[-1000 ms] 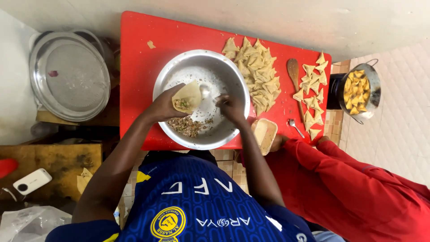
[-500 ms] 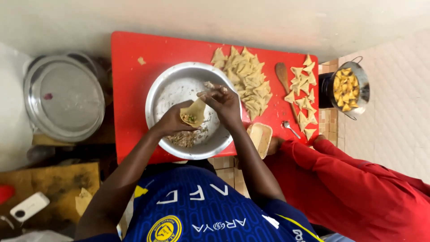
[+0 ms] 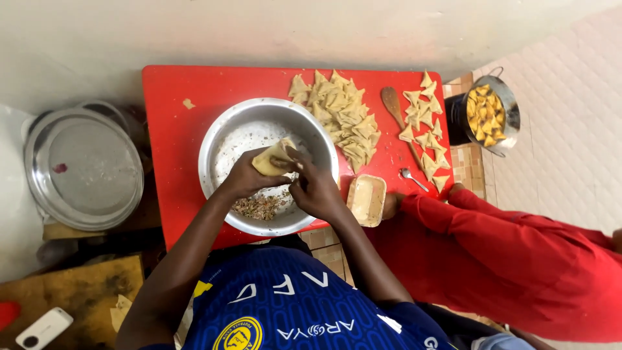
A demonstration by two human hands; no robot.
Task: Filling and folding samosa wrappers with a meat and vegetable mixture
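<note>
Now both hands pinch dough cone [image 3: 273, 159] over bowl [image 3: 220, 139]; right hand [image 3: 315, 188] dropped w/o spoon, left hand [image 3: 245, 178] cupping.

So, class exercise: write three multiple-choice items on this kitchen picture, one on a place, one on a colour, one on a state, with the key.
1. Where does the filling lie?
A. In the steel bowl
B. On the round tray
C. In the small tub

2. What colour is the table?
A. Blue
B. Red
C. Green

3. How is the pastry cone held?
A. Lying alone on the table
B. By the left hand alone
C. Between both hands, right hand too

Key: A, the mince sits at the bowl's near side; B, the top is plainly red; C, both hands touch it.
</note>
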